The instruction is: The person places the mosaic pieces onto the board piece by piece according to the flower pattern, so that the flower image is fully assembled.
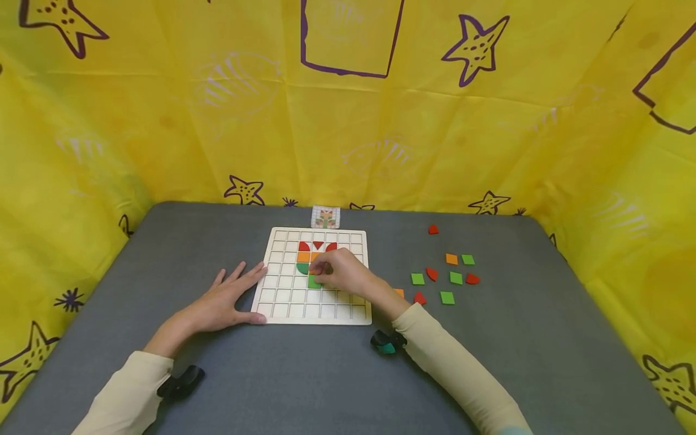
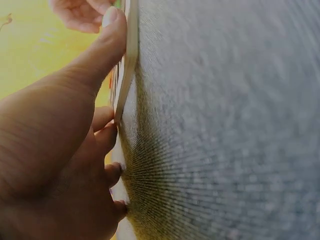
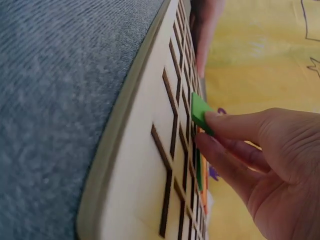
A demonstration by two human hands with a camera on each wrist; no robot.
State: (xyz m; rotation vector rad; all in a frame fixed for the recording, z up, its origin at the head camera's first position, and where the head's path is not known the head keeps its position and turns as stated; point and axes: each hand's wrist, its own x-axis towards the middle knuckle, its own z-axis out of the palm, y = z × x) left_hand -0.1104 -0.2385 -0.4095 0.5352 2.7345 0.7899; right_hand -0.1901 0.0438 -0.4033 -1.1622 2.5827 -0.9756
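Note:
A white grid board [image 1: 283,310] lies on the grey table. My right hand [image 1: 345,272] is over its middle and pinches a green square tile [image 3: 201,110] between thumb and fingers, close over the cells. My left hand [image 1: 225,301] is spread at the board's left edge, with the thumb on the near left corner. Set in the grid are red quarter-round tiles [image 1: 304,246], a red triangle tile [image 1: 318,244], orange square tiles [image 1: 303,257] and a green rounded tile [image 1: 302,268]. My right hand hides some cells.
A small pattern card [image 1: 325,217] lies behind the board. To the right are loose green squares [image 1: 447,298], orange squares [image 1: 452,258] and several red pieces [image 1: 432,274]; my right forearm partly covers one orange tile. A yellow patterned cloth [image 1: 348,133] surrounds the table.

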